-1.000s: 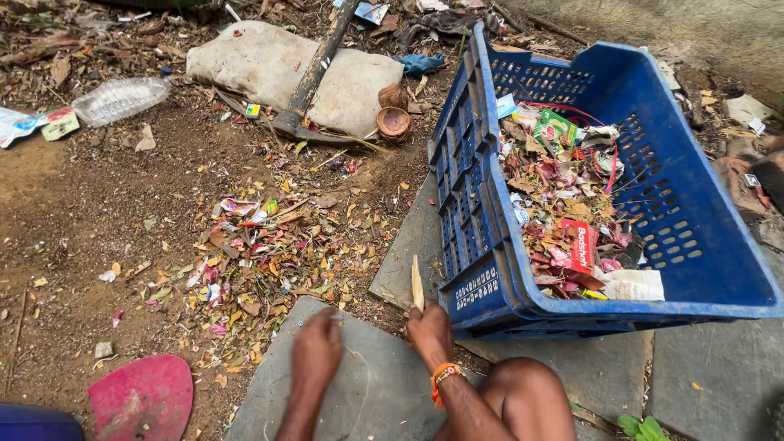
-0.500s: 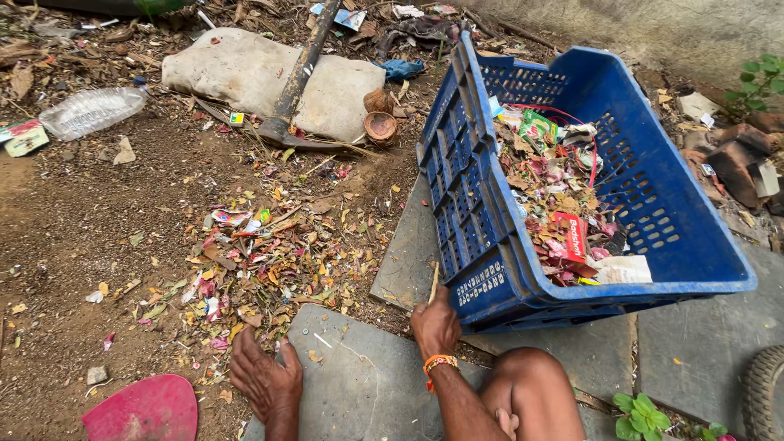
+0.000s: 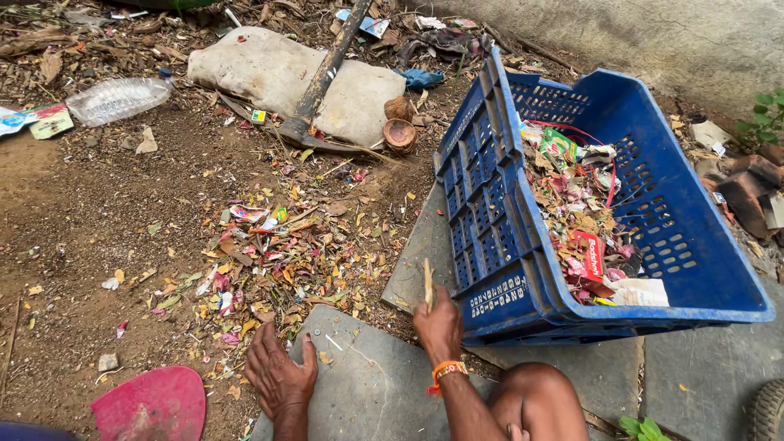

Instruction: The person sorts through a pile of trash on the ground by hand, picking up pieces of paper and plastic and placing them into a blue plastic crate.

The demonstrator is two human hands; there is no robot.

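Litter-gathering step in hand: your left hand (image 3: 280,377) lies flat, fingers spread, on the stone slab (image 3: 367,392) beside the scattered litter (image 3: 273,261); your right hand (image 3: 438,327) grips a thin stick (image 3: 427,283) against the blue crate (image 3: 523,294). Next move calls for sweeping litter cratewards.

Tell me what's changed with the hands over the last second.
The left hand moved down and left off the stone slab and now lies spread, palm down, at the slab's edge beside the litter pile. The right hand still grips the thin flat stick by the blue crate. Crate, shovel and plastic bottle lie as before.
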